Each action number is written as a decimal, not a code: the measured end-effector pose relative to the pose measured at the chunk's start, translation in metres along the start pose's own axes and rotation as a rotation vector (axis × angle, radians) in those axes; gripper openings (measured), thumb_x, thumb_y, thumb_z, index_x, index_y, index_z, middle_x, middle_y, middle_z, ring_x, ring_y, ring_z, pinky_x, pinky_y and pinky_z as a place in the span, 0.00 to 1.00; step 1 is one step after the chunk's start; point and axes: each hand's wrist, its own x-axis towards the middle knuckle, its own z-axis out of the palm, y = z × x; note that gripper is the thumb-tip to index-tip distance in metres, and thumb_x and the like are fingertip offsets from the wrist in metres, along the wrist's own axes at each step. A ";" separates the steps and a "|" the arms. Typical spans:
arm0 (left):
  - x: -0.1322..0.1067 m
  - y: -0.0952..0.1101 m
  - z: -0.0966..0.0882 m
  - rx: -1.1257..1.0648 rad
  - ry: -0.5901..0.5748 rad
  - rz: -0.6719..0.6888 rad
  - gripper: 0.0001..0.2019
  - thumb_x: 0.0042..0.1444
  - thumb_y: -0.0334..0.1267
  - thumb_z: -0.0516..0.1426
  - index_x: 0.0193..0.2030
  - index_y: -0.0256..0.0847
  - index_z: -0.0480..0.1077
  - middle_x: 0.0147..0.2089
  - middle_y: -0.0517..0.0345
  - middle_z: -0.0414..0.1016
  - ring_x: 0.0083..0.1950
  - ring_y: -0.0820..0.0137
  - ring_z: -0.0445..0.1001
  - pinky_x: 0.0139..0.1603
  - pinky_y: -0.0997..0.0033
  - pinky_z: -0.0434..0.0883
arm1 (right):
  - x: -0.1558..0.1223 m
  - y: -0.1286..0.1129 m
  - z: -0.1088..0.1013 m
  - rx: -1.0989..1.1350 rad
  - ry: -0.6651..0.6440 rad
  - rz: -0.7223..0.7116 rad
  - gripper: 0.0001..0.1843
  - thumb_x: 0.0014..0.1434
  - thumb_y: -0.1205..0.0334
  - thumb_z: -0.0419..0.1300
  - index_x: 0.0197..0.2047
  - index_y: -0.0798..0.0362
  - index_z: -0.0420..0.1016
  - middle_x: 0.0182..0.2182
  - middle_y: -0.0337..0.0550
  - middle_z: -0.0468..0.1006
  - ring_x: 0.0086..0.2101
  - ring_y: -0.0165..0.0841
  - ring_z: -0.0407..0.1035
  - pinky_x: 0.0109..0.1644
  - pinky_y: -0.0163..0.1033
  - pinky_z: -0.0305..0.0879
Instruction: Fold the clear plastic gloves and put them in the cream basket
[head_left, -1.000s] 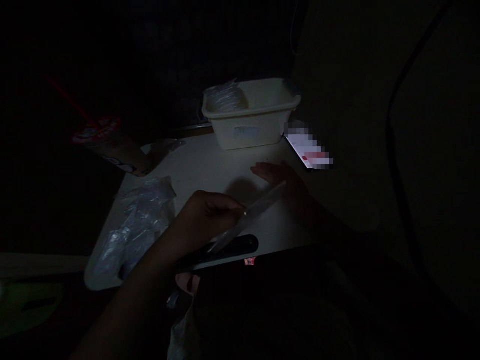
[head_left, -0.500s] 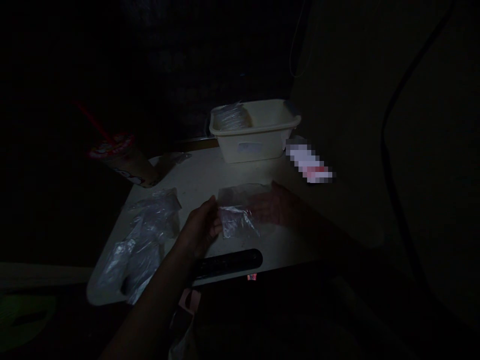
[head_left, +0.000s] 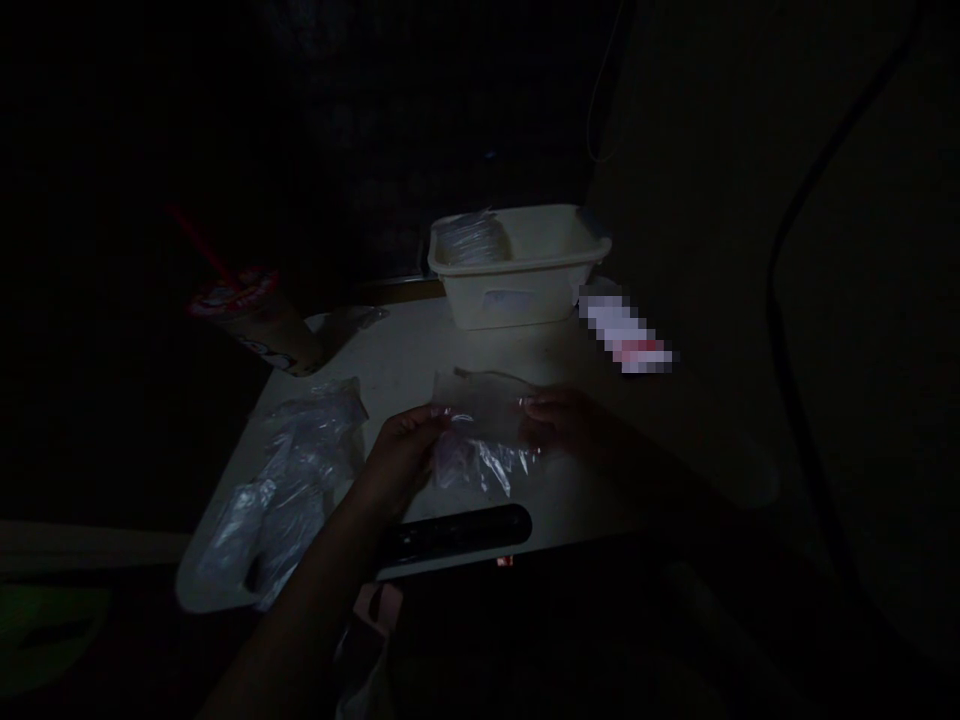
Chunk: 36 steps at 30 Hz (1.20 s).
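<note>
Light's v. dim; take the clear, flat, rectangular plastic bag [head_left: 480, 415] as your clock centre. It's held up over the near half of the off-white, round-cornered tabletop [head_left: 405, 350], b/w your two hands. Your L hand [head_left: 405, 445], at 9 o'clock, pinches the bag's L edge b/w thumb & fingers; your R hand [head_left: 559, 420], at 3, pinches the R edge likewise, tho its lower fingers are too dark to tell. At 6, just below the bag, there's a long black round-ended slot [head_left: 457, 533] along the table's near edge. At approx 8, by your L forearm, lies a loose heap of crinkled clear plastic bags [head_left: 300, 480]. At 10 is a tan drinks cup [head_left: 277, 338] w/ red patterned lid & red straw [head_left: 202, 245], near the table's L edge. At 12 to 1 sits a cream rectangular plastic tub [head_left: 465, 305], w/ a stack of clear plastic packets [head_left: 472, 240] in its L end; the R end looks bare. At 2, just beside the tub, is a bright white-&-red flat slab [head_left: 619, 330], pixelated, so details n/a.
</note>
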 end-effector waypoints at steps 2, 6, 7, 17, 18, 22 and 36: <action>-0.002 0.002 0.000 -0.002 0.014 -0.004 0.08 0.40 0.36 0.58 0.29 0.36 0.70 0.22 0.60 0.71 0.21 0.75 0.69 0.23 0.77 0.67 | -0.001 0.000 0.000 -0.018 0.005 -0.023 0.06 0.44 0.65 0.56 0.28 0.57 0.69 0.17 0.39 0.73 0.18 0.27 0.66 0.20 0.31 0.62; -0.005 0.005 0.001 -0.004 0.031 -0.006 0.09 0.38 0.36 0.58 0.29 0.36 0.69 0.21 0.61 0.71 0.19 0.74 0.69 0.19 0.78 0.65 | -0.004 0.000 -0.001 -0.027 0.016 -0.064 0.08 0.44 0.65 0.56 0.31 0.55 0.70 0.17 0.38 0.73 0.19 0.27 0.66 0.20 0.31 0.61; -0.006 0.005 0.001 -0.003 0.026 -0.005 0.09 0.38 0.36 0.58 0.29 0.36 0.69 0.21 0.61 0.71 0.19 0.74 0.69 0.19 0.77 0.65 | -0.004 0.000 -0.002 -0.023 0.015 -0.078 0.08 0.45 0.65 0.56 0.32 0.54 0.70 0.18 0.38 0.73 0.20 0.27 0.67 0.20 0.31 0.62; 0.001 0.004 -0.012 0.163 0.008 0.077 0.02 0.36 0.30 0.54 0.18 0.37 0.68 0.18 0.60 0.69 0.19 0.77 0.66 0.20 0.80 0.63 | 0.000 -0.001 -0.010 -0.284 0.150 -0.199 0.03 0.43 0.63 0.58 0.24 0.53 0.71 0.24 0.39 0.74 0.27 0.29 0.68 0.33 0.37 0.66; 0.001 0.003 -0.013 0.219 0.045 0.113 0.03 0.37 0.31 0.55 0.18 0.37 0.68 0.20 0.60 0.70 0.21 0.76 0.67 0.22 0.78 0.65 | 0.000 -0.002 -0.010 -0.310 0.165 -0.218 0.03 0.43 0.63 0.57 0.24 0.52 0.71 0.26 0.40 0.74 0.29 0.30 0.69 0.33 0.37 0.66; -0.003 0.001 -0.014 0.619 0.200 0.362 0.09 0.45 0.36 0.52 0.33 0.37 0.70 0.34 0.53 0.73 0.35 0.68 0.71 0.36 0.68 0.68 | -0.002 -0.005 -0.012 -0.496 0.306 -0.375 0.07 0.45 0.62 0.54 0.30 0.51 0.70 0.36 0.43 0.72 0.37 0.35 0.67 0.36 0.42 0.66; -0.021 -0.024 0.004 1.796 -0.074 0.597 0.23 0.56 0.36 0.38 0.58 0.29 0.46 0.61 0.43 0.46 0.61 0.62 0.43 0.56 0.50 0.44 | -0.003 0.021 0.045 -1.554 0.183 -0.755 0.24 0.57 0.60 0.40 0.54 0.63 0.54 0.54 0.53 0.56 0.55 0.35 0.45 0.57 0.45 0.45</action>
